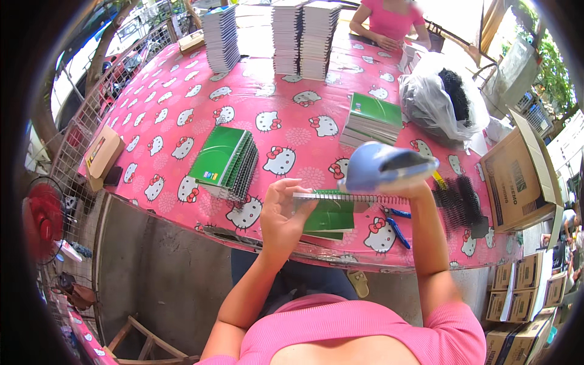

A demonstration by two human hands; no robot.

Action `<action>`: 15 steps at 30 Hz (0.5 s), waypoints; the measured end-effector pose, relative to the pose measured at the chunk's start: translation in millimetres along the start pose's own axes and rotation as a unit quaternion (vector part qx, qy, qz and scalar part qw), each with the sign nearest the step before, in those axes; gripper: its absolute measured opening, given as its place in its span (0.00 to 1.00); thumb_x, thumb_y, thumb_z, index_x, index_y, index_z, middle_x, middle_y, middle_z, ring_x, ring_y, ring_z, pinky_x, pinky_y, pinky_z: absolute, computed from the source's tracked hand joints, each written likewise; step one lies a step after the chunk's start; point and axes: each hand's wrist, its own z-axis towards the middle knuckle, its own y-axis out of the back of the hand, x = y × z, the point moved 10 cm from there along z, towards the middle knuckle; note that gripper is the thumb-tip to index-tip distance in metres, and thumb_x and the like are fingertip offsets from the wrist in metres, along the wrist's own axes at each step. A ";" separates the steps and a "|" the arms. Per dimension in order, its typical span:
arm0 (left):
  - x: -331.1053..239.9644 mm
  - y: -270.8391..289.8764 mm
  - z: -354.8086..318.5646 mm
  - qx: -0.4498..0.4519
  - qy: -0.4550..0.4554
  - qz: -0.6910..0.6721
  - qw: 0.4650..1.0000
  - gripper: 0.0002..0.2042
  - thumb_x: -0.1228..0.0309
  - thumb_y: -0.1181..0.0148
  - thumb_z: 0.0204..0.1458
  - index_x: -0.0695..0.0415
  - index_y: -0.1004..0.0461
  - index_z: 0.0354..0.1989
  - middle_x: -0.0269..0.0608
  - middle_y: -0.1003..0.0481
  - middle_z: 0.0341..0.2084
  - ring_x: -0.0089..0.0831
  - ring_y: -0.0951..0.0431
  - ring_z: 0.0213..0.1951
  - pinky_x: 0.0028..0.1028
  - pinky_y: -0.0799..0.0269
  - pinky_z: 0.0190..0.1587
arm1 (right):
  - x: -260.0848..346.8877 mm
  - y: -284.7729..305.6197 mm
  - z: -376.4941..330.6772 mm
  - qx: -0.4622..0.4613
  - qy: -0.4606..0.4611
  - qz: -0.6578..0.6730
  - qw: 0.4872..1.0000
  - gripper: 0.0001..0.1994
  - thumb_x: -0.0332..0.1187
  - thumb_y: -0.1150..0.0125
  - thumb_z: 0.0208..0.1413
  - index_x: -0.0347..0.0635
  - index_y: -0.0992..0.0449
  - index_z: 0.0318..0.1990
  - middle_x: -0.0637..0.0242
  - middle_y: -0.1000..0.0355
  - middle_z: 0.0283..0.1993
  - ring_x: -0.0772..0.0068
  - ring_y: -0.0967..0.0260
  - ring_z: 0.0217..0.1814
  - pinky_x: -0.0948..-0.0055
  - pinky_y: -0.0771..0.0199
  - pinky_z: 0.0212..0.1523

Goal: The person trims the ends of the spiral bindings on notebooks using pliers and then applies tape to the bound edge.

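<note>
My left hand [283,213] pinches the left end of a spiral notebook [365,198] held edge-up, its coil running along the top toward the right. My right hand [417,190] grips a blue, rounded handheld device [380,165], blurred by motion, just above the right end of that coil. Its exact kind is unclear, and the device hides part of my fingers. Under the held notebook lies a green-covered booklet [331,220] at the table's near edge. Blue-handled pliers [398,228] rest spread on the cloth below my right hand.
A stack of coiled green notebooks [222,155] stands left, a stack of green booklets [371,115] farther right. Loose black coils [462,204] lie beside a cardboard box [520,176]. A plastic bag [432,109] holds more. Tall stacks [304,42] and another person [392,27] are across the table.
</note>
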 end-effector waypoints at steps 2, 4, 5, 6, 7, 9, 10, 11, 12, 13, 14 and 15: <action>1.5 0.5 -0.6 0.008 0.000 -0.037 0.999 0.19 0.86 0.37 0.47 0.66 0.30 0.49 0.40 0.25 0.40 0.24 0.25 0.44 0.24 0.29 0.49 | 7.0 -9.5 7.5 -0.006 0.032 -0.079 0.996 0.19 0.22 0.30 0.36 0.36 0.29 0.39 0.68 0.27 0.33 0.81 0.32 0.38 0.74 0.29 0.39; 11.0 8.0 -3.1 -0.010 0.063 -0.032 0.997 0.17 0.87 0.38 0.48 0.67 0.28 0.48 0.42 0.24 0.41 0.25 0.24 0.44 0.24 0.28 0.48 | -4.4 6.7 21.3 -0.056 0.005 -0.270 0.961 0.20 0.22 0.30 0.35 0.39 0.29 0.40 0.67 0.26 0.34 0.75 0.30 0.35 0.74 0.30 0.38; 15.0 11.8 -4.4 -0.019 0.095 -0.029 0.995 0.16 0.88 0.39 0.48 0.68 0.27 0.48 0.43 0.23 0.41 0.25 0.24 0.43 0.24 0.27 0.48 | -7.3 0.8 17.7 -0.026 0.016 -0.141 0.990 0.21 0.24 0.30 0.34 0.40 0.29 0.40 0.65 0.26 0.34 0.71 0.29 0.36 0.73 0.29 0.38; 11.2 13.0 -4.4 -0.014 0.089 -0.026 0.996 0.16 0.88 0.40 0.48 0.67 0.26 0.47 0.42 0.23 0.41 0.25 0.24 0.42 0.24 0.27 0.47 | -6.2 -10.2 11.8 0.010 0.028 -0.007 1.000 0.21 0.25 0.31 0.34 0.41 0.29 0.41 0.63 0.26 0.35 0.68 0.28 0.36 0.71 0.29 0.38; 7.5 13.8 -4.0 -0.008 0.084 -0.022 0.996 0.15 0.88 0.40 0.49 0.66 0.24 0.46 0.41 0.22 0.40 0.24 0.24 0.42 0.24 0.26 0.46 | -7.9 -11.6 12.0 0.011 0.021 -0.016 1.000 0.21 0.27 0.31 0.34 0.42 0.29 0.41 0.61 0.26 0.35 0.65 0.27 0.37 0.69 0.29 0.38; 3.7 15.1 -3.8 0.000 0.076 -0.005 0.997 0.14 0.88 0.41 0.49 0.65 0.23 0.45 0.39 0.22 0.39 0.23 0.23 0.41 0.23 0.26 0.45 | -11.7 -3.9 20.1 -0.022 -0.007 -0.175 0.984 0.19 0.30 0.33 0.35 0.42 0.29 0.40 0.58 0.26 0.37 0.57 0.27 0.41 0.64 0.28 0.39; 2.8 16.2 -3.9 0.003 0.075 0.008 0.997 0.13 0.88 0.41 0.49 0.65 0.22 0.44 0.39 0.22 0.39 0.23 0.23 0.41 0.23 0.26 0.45 | -11.8 3.5 22.9 -0.057 -0.031 -0.320 0.945 0.19 0.31 0.34 0.36 0.43 0.29 0.40 0.57 0.26 0.38 0.54 0.27 0.42 0.61 0.28 0.40; 2.3 17.0 -3.9 0.006 0.073 0.020 0.997 0.13 0.88 0.41 0.49 0.65 0.22 0.44 0.39 0.22 0.39 0.23 0.23 0.41 0.23 0.26 0.45 | -13.3 13.4 11.9 -0.102 -0.086 -0.420 0.898 0.16 0.31 0.38 0.39 0.40 0.29 0.39 0.58 0.26 0.41 0.51 0.28 0.47 0.56 0.28 0.43; 3.0 15.6 -1.7 0.009 0.075 0.006 0.997 0.13 0.88 0.42 0.49 0.65 0.22 0.44 0.39 0.22 0.38 0.23 0.23 0.41 0.23 0.26 0.45 | -16.9 20.5 6.2 -0.122 -0.084 -0.453 0.879 0.16 0.31 0.38 0.40 0.39 0.29 0.39 0.58 0.26 0.42 0.51 0.28 0.48 0.57 0.28 0.44; 6.0 14.4 -3.0 0.012 0.081 -0.007 0.997 0.14 0.89 0.42 0.49 0.65 0.22 0.44 0.38 0.22 0.38 0.23 0.23 0.41 0.23 0.26 0.46 | -27.7 29.7 -3.0 -0.141 -0.085 -0.484 0.860 0.16 0.31 0.38 0.40 0.38 0.29 0.40 0.57 0.26 0.43 0.52 0.29 0.49 0.57 0.28 0.45; 9.3 12.8 -4.6 0.016 0.087 -0.020 0.996 0.14 0.89 0.42 0.49 0.65 0.22 0.44 0.38 0.22 0.38 0.23 0.23 0.41 0.24 0.26 0.46 | -36.5 40.9 -13.3 -0.160 -0.086 -0.514 0.839 0.16 0.31 0.39 0.41 0.37 0.28 0.40 0.56 0.26 0.44 0.53 0.29 0.50 0.57 0.28 0.46; 10.5 15.3 -6.2 0.016 0.084 -0.029 0.996 0.14 0.89 0.42 0.49 0.65 0.22 0.44 0.38 0.22 0.38 0.24 0.23 0.40 0.23 0.26 0.46 | -36.5 43.3 -17.9 -0.145 -0.092 -0.496 0.851 0.16 0.31 0.38 0.41 0.37 0.28 0.41 0.56 0.27 0.45 0.53 0.30 0.51 0.57 0.28 0.47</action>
